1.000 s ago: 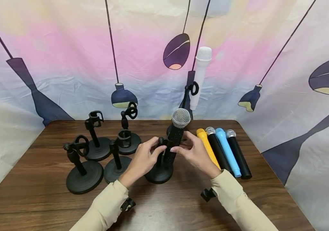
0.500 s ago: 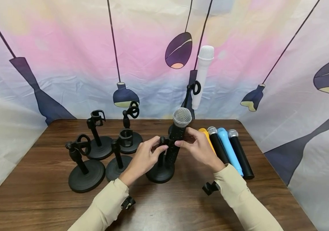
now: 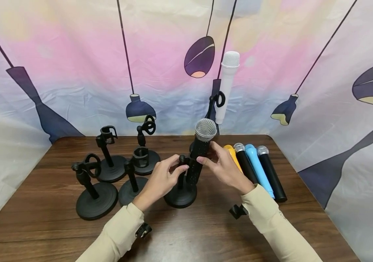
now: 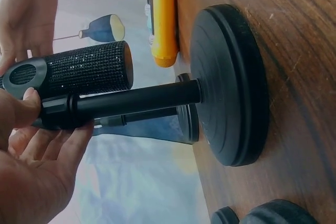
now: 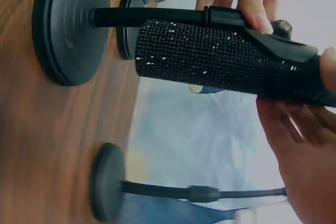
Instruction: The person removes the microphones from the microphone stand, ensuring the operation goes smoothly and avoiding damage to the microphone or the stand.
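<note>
A black microphone [image 3: 199,149] with a glittery studded body and silver mesh head leans, head up, in the clip of a black desk stand [image 3: 180,199]. My left hand [image 3: 161,179] pinches the top of the stand's post; the left wrist view shows thumb and fingers around the post's collar [image 4: 60,111]. With thumb and fingers, my right hand [image 3: 227,170] grips the microphone's upper body. Seen from the right wrist, the clip [image 5: 281,48] lies along the studded body [image 5: 194,59]. The microphone's lower end hangs beside the post, above the round base.
Several black stands with clips, one being a stand [image 3: 96,200], are grouped on the left. A white microphone [image 3: 227,87] stands tilted in a holder at the back. On the right lie yellow [image 3: 233,156], blue [image 3: 260,171] and black [image 3: 271,174] microphones on the wooden table [image 3: 186,240].
My right hand has moved a little up along the microphone, and the microphone's head sits slightly higher. The left hand stays at the top of the stand's post.
</note>
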### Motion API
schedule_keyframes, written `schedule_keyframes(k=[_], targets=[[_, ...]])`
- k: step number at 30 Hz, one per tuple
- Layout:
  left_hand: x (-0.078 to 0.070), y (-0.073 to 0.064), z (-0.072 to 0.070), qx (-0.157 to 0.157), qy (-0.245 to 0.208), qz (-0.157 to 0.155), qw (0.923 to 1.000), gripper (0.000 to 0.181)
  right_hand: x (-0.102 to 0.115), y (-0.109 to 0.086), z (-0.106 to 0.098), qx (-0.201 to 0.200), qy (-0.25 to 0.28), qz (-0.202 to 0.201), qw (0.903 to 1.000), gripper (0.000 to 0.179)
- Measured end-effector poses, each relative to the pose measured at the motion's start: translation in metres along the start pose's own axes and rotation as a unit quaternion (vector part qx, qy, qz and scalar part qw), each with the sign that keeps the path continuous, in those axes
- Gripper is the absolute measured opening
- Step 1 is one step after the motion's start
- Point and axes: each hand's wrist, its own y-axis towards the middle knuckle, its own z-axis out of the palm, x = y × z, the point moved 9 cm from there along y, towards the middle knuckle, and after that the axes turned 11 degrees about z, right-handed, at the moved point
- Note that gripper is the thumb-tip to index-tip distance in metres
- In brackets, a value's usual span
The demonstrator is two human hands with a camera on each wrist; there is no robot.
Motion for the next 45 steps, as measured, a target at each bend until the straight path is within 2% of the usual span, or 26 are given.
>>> schedule_keyframes(k=[3, 5, 11, 14, 17, 21, 23, 27, 30, 32, 34, 38, 40, 45], targets=[[-0.001, 0.0, 0.0, 0.003, -0.003, -0.003, 1.0, 0.012, -0.006, 0.001, 0.003, 0.025, 0.037, 0.014, 0.9989, 0.052], [0.0, 0.0, 0.001, 0.004, -0.004, -0.004, 1.0, 0.012, -0.008, 0.002, 0.004, 0.028, 0.037, 0.017, 0.9988, 0.052], [0.001, 0.001, 0.0, 0.001, -0.005, -0.003, 1.0, 0.013, 0.001, 0.004, -0.001, 0.005, -0.038, -0.008, 0.9992, 0.042], [0.001, 0.0, -0.001, 0.0, -0.006, -0.008, 1.0, 0.012, 0.005, 0.005, -0.002, 0.001, -0.055, -0.014, 0.9984, 0.041], [0.002, -0.001, -0.001, 0.001, -0.008, -0.009, 0.9999, 0.011, 0.004, 0.005, -0.002, 0.008, -0.032, -0.008, 0.9994, 0.044], [0.002, -0.001, 0.001, 0.004, -0.011, -0.007, 0.9999, 0.009, -0.006, 0.004, 0.002, 0.034, 0.032, 0.018, 0.9987, 0.053], [0.003, -0.001, 0.002, 0.004, -0.01, -0.006, 0.9999, 0.007, -0.01, 0.004, 0.002, 0.035, 0.035, 0.024, 0.9985, 0.052], [0.003, 0.0, 0.001, 0.002, -0.005, -0.006, 1.0, 0.008, -0.006, 0.005, -0.001, 0.015, -0.014, 0.001, 0.9998, 0.041], [0.003, -0.001, 0.001, 0.005, -0.007, -0.01, 0.9999, 0.011, 0.002, 0.006, -0.002, 0.008, -0.05, -0.022, 0.9985, 0.039], [0.003, -0.001, 0.001, 0.007, -0.01, -0.011, 0.9999, 0.012, 0.004, 0.006, -0.002, 0.012, -0.055, -0.026, 0.9981, 0.04], [0.003, -0.001, 0.001, 0.007, -0.011, -0.011, 0.9999, 0.012, 0.003, 0.005, -0.002, 0.023, -0.036, -0.021, 0.9989, 0.043], [0.003, -0.001, 0.001, 0.006, -0.011, -0.006, 0.9999, 0.01, -0.004, 0.004, 0.002, 0.053, 0.035, -0.001, 0.998, 0.055], [0.003, -0.001, 0.001, 0.004, -0.012, -0.004, 0.9999, 0.009, -0.007, 0.005, 0.004, 0.057, 0.05, 0.002, 0.9971, 0.057], [0.003, -0.001, 0.001, 0.004, -0.014, -0.008, 0.9999, 0.01, -0.003, 0.005, -0.001, 0.018, -0.011, -0.018, 0.9996, 0.043]])
